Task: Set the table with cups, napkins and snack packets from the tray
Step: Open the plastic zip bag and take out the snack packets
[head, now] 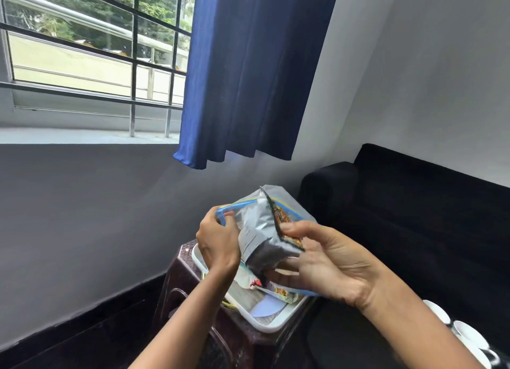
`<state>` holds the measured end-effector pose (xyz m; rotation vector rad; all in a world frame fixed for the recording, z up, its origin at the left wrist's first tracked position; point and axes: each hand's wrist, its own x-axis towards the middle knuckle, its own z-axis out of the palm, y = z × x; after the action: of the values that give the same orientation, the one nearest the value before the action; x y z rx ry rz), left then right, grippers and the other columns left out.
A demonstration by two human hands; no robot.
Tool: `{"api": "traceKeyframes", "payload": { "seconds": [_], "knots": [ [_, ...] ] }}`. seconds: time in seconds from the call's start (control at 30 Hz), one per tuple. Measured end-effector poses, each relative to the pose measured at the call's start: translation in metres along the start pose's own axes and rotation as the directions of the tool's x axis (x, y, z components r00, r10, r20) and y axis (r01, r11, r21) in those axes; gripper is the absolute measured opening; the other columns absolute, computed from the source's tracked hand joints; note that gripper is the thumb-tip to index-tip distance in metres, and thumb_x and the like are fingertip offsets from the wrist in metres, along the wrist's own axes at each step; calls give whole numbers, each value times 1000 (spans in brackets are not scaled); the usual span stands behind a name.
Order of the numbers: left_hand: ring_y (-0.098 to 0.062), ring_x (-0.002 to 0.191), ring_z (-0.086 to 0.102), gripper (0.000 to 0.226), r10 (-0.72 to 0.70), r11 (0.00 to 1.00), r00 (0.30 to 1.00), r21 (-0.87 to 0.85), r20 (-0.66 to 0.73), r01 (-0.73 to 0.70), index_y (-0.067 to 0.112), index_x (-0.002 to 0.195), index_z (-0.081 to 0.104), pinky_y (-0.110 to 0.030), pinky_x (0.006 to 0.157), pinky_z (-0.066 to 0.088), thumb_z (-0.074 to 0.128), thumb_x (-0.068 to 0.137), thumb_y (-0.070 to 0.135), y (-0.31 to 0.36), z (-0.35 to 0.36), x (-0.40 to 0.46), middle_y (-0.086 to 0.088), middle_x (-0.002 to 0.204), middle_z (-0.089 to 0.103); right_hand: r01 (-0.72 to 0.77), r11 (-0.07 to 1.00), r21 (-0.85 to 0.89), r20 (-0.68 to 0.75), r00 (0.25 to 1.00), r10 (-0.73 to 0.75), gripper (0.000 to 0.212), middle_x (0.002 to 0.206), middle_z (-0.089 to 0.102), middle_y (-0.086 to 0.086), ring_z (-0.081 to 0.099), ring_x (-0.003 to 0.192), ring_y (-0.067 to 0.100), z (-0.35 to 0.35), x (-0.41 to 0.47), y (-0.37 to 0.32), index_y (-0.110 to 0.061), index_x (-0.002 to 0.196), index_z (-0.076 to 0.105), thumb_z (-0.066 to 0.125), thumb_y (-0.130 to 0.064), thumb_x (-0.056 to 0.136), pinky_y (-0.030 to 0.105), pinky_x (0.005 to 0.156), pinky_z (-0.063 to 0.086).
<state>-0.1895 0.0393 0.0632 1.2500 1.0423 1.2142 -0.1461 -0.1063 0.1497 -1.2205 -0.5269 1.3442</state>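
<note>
pinching a crinkled silver foil snack packet [258, 239] between both hands.

Above the white tray [278, 326] on the dark bench [193, 285], the left hand [218, 241] pinches a clear zip bag [292, 211] while the right hand [331, 261] grips a silver snack packet [256, 230], with white cups [469, 335] at lower right.

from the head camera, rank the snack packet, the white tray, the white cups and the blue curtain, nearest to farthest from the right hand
1. snack packet, held in the right hand
2. white tray, just below
3. white cups, lower right
4. blue curtain, high above
</note>
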Motion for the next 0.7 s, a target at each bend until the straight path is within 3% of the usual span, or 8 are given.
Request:
{"api": "traceKeyframes", "payload": {
  "seconds": [0.07,0.13,0.17,0.27,0.43,0.5,0.6,0.7],
  "knots": [
    [-22,75,66,12,-31,999,999,-42,-10,31,18,81,68,-27,67,44,58,86,12,0,-1,3,7,59,63,38,996,-84,83,996,-31,43,115,61,17,54,111,30,-2,-10,5,-4,108,68,72,-7,66,51,110,35],
    [-1,54,63,20,-43,995,999,-94,-28,41,19,73,61,-13,54,43,54,88,8,2,-1,5,11,46,59,113,977,-183,137,987,-89,60,123,60,21,55,115,32,-6,-19,11,-5,124,58,72,-7,65,51,109,37],
    [-1,48,61,22,-62,984,998,-172,-32,56,18,73,60,-10,51,44,51,89,5,2,-1,8,11,49,61,142,961,-239,146,983,-109,66,127,59,21,56,116,33,-8,-24,12,-8,127,56,73,-7,63,50,109,38],
    [-14,56,66,28,-202,901,978,-400,-50,166,14,72,55,-24,46,53,40,93,2,2,-2,21,-5,80,64,186,852,-490,163,979,-120,74,132,58,11,57,121,26,-20,-37,14,-24,127,54,77,-5,60,38,102,47],
    [-16,52,63,27,-406,733,910,-627,-89,265,15,75,52,-20,39,51,37,97,12,2,-11,38,-5,87,66,79,452,-889,40,995,-96,79,129,50,-14,55,112,-7,-52,-32,26,-53,121,47,86,-20,61,22,96,48],
    [-13,45,63,24,-419,693,905,-670,-72,267,14,79,53,-22,40,52,37,97,14,4,-12,41,-5,84,67,28,291,-956,-4,994,-108,81,127,48,-21,52,106,-14,-60,-16,31,-52,124,40,84,-21,63,10,90,43],
    [-10,40,64,22,-405,652,914,-711,-34,263,13,79,50,-23,41,53,37,96,14,7,-12,43,-3,78,68,6,29,-1000,2,991,-132,86,135,41,-10,41,124,3,-68,13,33,-39,135,34,80,-19,65,21,106,36],
    [-11,40,64,24,-403,645,915,-721,-37,254,14,75,49,-23,40,53,37,96,14,7,-12,43,-1,74,69,31,-155,-987,49,992,-114,87,142,35,-1,31,131,14,-64,43,30,-31,141,30,78,-18,70,28,111,29]
  ]
}}
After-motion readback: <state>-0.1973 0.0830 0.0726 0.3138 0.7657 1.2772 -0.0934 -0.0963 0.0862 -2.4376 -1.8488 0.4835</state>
